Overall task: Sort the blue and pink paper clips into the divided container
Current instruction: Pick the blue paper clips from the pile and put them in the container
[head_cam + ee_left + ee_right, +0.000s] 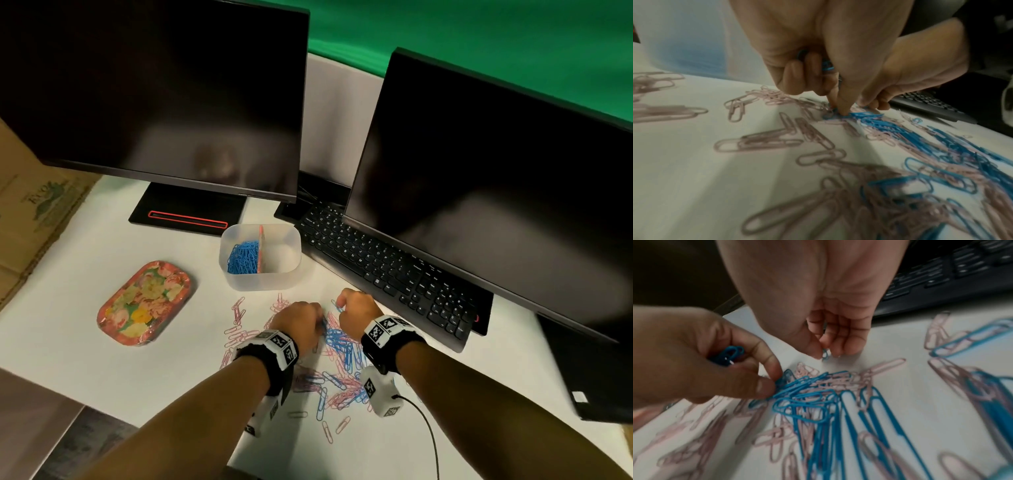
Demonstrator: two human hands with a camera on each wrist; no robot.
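While blue wire paper clips [339,342] and pink wire paper clips [239,334] lie mixed on the white desk [85,342], the left hand [299,323] holds several blue ones and pinches another; the right hand [358,313] pinches one blue clip. Nearby, the translucent divided plastic container [274,277] has blue clips in its left compartment.

my left hand [301,323]: knuckles up, fingers curled, thumb and forefinger tips pinched together low at the surface | my right hand [359,313]: just beside it, fingers curled downward, thumb meeting fingertips | both forearms reach forward, black-and-white camera bands on wrists
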